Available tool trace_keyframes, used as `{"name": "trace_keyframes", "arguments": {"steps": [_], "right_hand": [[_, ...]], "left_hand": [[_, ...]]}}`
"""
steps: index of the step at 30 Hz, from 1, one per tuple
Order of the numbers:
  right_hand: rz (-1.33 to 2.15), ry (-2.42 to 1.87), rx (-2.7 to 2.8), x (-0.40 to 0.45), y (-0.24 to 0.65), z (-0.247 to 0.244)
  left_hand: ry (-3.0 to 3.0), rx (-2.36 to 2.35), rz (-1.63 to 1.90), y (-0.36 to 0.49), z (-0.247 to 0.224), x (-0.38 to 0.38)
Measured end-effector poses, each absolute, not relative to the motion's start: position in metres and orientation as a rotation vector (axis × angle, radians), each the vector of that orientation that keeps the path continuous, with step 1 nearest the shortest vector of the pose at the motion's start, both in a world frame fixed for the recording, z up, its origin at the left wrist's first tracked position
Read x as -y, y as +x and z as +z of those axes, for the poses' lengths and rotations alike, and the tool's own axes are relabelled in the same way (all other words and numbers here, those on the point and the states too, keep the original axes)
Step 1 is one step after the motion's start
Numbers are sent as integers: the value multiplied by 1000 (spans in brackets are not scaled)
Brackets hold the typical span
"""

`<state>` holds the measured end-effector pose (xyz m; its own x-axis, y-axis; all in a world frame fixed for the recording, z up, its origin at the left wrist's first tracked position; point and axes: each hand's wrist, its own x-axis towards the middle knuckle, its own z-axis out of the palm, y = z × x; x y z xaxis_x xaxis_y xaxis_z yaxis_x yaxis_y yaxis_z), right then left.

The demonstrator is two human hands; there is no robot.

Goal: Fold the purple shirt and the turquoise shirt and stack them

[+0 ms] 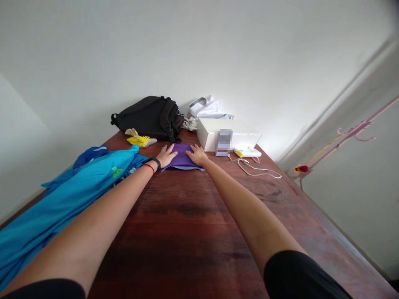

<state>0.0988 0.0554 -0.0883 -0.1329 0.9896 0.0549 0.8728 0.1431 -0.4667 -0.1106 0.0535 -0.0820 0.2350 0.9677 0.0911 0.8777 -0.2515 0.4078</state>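
A folded purple cloth [181,155] lies flat near the back of the dark red wooden table, a paler edge showing along its front. My left hand [166,157] rests on its left side with the fingers spread. On its right side lies my right hand [197,155], also with fingers apart. Neither hand grips anything. A dark band and a thin red string circle my left wrist.
Blue clothes [77,191] are heaped at the left. Behind stand a black backpack [146,118], a yellow packet [140,140] and a white box [207,135]. A white device [247,152] with a cable lies right. A pink rack [339,141] stands beyond the table's right edge.
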Motion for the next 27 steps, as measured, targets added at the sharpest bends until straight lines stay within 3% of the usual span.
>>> {"name": "trace_keyframes", "arguments": {"steps": [10, 27], "right_hand": [[453, -1775, 2074, -52, 98, -87], [438, -1789, 2076, -54, 99, -90]], "left_hand": [[2142, -1744, 297, -110, -75, -52], [2133, -1784, 286, -108, -74, -51]]}}
